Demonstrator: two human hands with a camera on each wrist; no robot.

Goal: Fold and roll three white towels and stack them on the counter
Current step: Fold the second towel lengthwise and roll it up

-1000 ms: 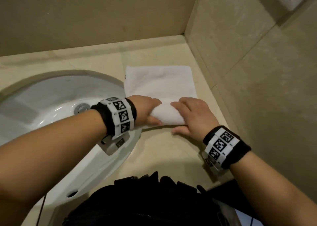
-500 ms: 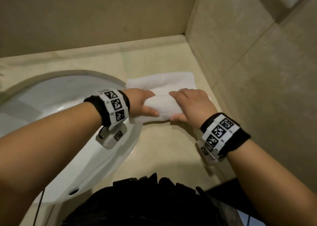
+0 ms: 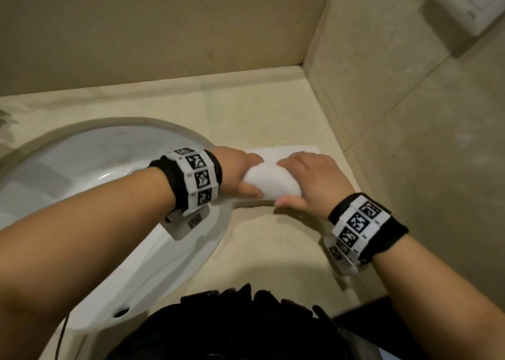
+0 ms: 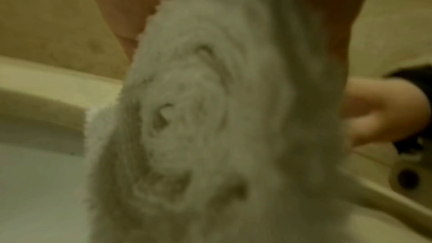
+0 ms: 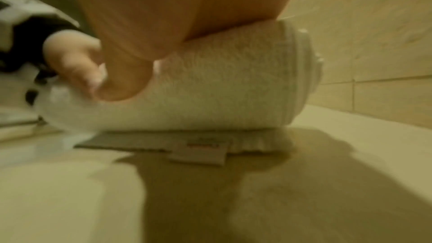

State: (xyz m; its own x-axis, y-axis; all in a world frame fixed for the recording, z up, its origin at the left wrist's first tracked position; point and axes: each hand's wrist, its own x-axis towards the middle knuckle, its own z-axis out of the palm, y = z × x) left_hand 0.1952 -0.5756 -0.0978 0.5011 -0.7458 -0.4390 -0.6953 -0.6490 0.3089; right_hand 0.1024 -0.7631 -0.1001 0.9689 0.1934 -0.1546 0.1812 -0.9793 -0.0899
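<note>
While gripping towel roll (image 3: 270, 180) at both ends: left hand (image 3: 236, 172) and right hand (image 3: 314, 180) curled around it; short flat tail (image 3: 287, 150) beyond fingers, on counter (image 3: 262, 245).

White terry towel (image 3: 273, 182), fuzzy pile, spiral layers at roll end (image 4: 187, 117). Small white label (image 5: 198, 155) with reddish print at towel edge. Cream-beige marbled worktop (image 3: 259, 119). Glossy white sink (image 3: 95, 163). Beige stone-look wall tiles (image 3: 410, 114), faint mottling. Black wristbands (image 3: 175, 185) carrying white panels with black square-code patterns. White box (image 3: 464, 4) on wall. Black clothing (image 3: 232, 327) at bottom.
</note>
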